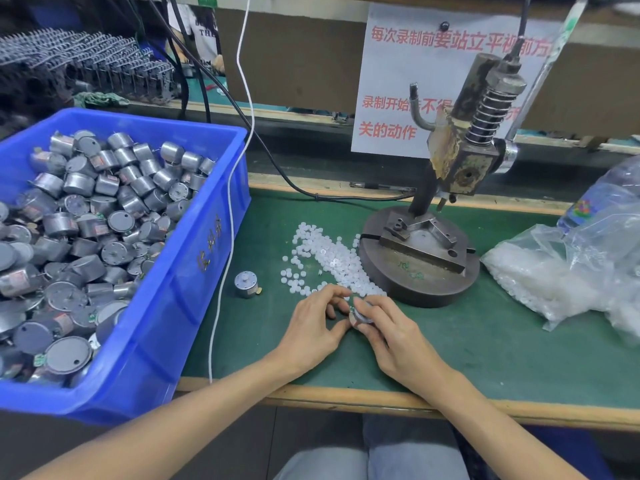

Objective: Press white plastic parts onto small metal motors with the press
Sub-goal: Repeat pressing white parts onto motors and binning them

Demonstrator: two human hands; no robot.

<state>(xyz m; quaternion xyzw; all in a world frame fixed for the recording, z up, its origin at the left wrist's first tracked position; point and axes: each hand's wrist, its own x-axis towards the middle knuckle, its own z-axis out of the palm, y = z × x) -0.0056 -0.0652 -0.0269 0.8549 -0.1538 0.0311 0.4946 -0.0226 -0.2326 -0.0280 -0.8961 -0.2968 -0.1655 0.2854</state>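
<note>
WORKBENCH: I am gripping a small metal motor (362, 316) in my right hand (393, 337), fingers curling around its body over the green mat (485, 341). My left hand (311, 323) is meeting it from the other side, thumb and forefinger pinching at the motor's edge. Whether a white part is sitting between those fingertips, I cannot tell. I am holding the motor near the front of the press (420, 268), whose round base is standing on the mat with its spring-wound ram rising behind. A loose heap of white plastic parts (329, 258) is lying between my hands and the base, reaching its left rim. A lone motor (246, 284) is standing upright on the mat left of the heap, apart from it. Further left, a blue bin (194, 271) is brimming with motors (86, 220), and a white cable (252, 116) is trailing down past its corner. On the right, a clear plastic bag (554, 282) of white parts is slumping beside a plastic bottle (609, 192).
</note>
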